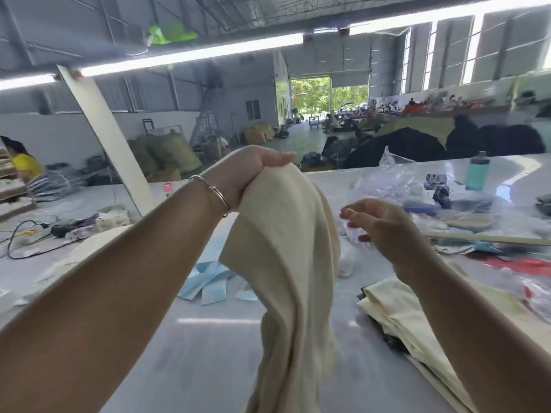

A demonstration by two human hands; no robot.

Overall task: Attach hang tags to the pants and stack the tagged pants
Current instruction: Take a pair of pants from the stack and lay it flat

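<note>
My left hand is raised above the table and grips the top of cream pants, which hang down from it to the bottom edge of the view. My right hand hovers to the right of the hanging cloth with loosely curled fingers and holds nothing. More cream pants lie flat on the table under my right forearm. Light blue hang tags are scattered on the table behind the hanging pants.
The grey table carries crumpled clear plastic bags, a teal bottle, a wooden stick, red items at right, and cables at left. A slanted white post rises behind. A person in yellow sits far left.
</note>
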